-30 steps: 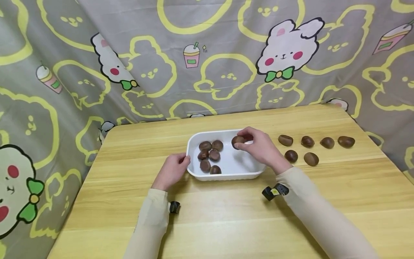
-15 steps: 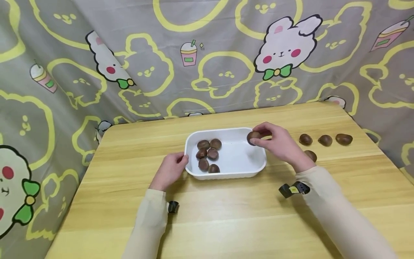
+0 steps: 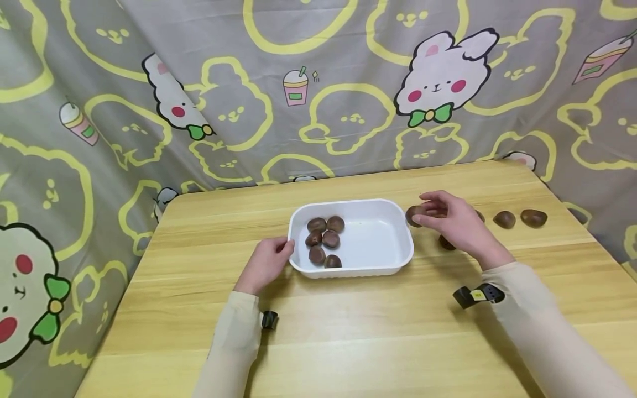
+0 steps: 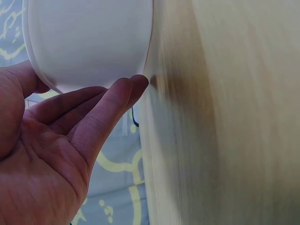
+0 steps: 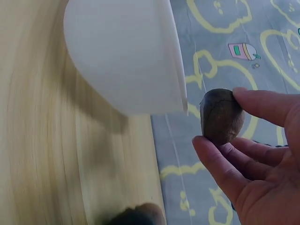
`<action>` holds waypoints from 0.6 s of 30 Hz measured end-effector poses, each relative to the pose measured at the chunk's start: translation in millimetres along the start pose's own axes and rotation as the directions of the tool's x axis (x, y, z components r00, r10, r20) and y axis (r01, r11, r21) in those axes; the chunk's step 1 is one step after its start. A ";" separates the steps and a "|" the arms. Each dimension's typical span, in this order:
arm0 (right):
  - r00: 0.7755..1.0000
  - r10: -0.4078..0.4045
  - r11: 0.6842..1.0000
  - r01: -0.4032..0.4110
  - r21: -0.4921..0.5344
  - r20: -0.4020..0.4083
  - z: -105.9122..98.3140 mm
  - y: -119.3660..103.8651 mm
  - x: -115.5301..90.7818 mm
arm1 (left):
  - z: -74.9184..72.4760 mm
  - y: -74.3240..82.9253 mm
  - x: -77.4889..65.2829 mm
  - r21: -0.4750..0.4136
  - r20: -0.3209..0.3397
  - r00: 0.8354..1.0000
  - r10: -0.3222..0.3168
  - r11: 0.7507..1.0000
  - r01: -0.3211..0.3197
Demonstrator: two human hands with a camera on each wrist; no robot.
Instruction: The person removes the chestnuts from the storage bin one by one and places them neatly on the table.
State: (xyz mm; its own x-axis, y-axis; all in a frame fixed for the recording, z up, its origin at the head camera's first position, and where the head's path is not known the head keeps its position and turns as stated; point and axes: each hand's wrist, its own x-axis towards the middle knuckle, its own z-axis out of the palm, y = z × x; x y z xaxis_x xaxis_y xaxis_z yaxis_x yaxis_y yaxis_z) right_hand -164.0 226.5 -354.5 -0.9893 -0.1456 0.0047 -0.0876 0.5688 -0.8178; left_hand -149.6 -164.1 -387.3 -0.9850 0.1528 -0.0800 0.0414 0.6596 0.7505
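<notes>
My right hand (image 3: 460,224) pinches a brown chestnut (image 3: 414,216) just off the right end of a white rectangular dish (image 3: 375,237). In the right wrist view the thumb and fingertips hold this chestnut (image 5: 221,116) from opposite sides, beside the dish's outer wall (image 5: 122,56). At the dish's left end my left hand (image 3: 266,264) grips the rim, thumb on top. From the left wrist view, its fingers (image 4: 101,115) lie against the outside of the dish. Several chestnuts (image 3: 331,239) sit together in the dish's left half.
Right of the dish, more chestnuts lie on the wooden table (image 3: 348,331), among them a long one (image 3: 534,218) and a rounder one (image 3: 505,219). My right hand partly hides others, such as a dark chestnut (image 3: 447,242). A patterned curtain (image 3: 348,138) hangs behind the table.
My right hand has carried its chestnut rightward, from over the dish to beyond its right rim, and now covers part of the chestnuts on the table. The left hand has stayed on the rim.
</notes>
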 end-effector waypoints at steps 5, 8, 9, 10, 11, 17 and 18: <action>1.000 0.011 0.999 -0.012 -0.049 -0.025 -9.7 7.8 -4.4 | -0.3 0.5 0.5 0.005 0.002 1.000 -0.002 1.000 0.002; 0.999 0.021 0.998 -0.024 -0.055 -0.041 -15.8 12.4 -7.4 | -0.2 0.2 1.6 0.014 0.005 1.000 -0.002 1.000 0.002; 0.999 0.024 0.998 -0.026 -0.056 -0.046 -17.9 13.9 -8.5 | -0.2 0.2 1.8 0.017 0.007 1.000 -0.003 1.000 0.003; 0.998 0.026 0.998 -0.029 -0.057 -0.050 -20.3 15.4 -9.5 | -0.3 0.1 1.7 0.018 0.008 1.000 -0.003 1.000 0.003; 0.998 0.030 0.998 -0.033 -0.061 -0.054 -22.8 17.2 -10.7 | -0.2 -0.1 1.8 0.018 0.009 1.000 -0.004 1.000 0.004; 0.995 0.055 0.994 -0.063 -0.090 -0.087 -38.4 30.2 -20.1 | -0.4 0.3 0.9 0.016 0.006 1.000 -0.006 1.000 0.006; 0.994 0.057 0.994 -0.065 -0.091 -0.090 -40.9 32.7 -21.9 | -0.4 0.7 0.3 0.016 0.004 1.000 -0.006 1.000 0.006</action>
State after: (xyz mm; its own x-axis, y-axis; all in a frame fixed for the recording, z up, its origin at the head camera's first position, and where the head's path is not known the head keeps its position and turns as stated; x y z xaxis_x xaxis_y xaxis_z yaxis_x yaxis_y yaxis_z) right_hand -149.9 281.3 -357.8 -0.9992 -0.0400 0.0098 -0.0335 0.6485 -0.7605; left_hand -149.9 -164.0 -386.6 -0.9845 0.1522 -0.0871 0.0386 0.6725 0.7391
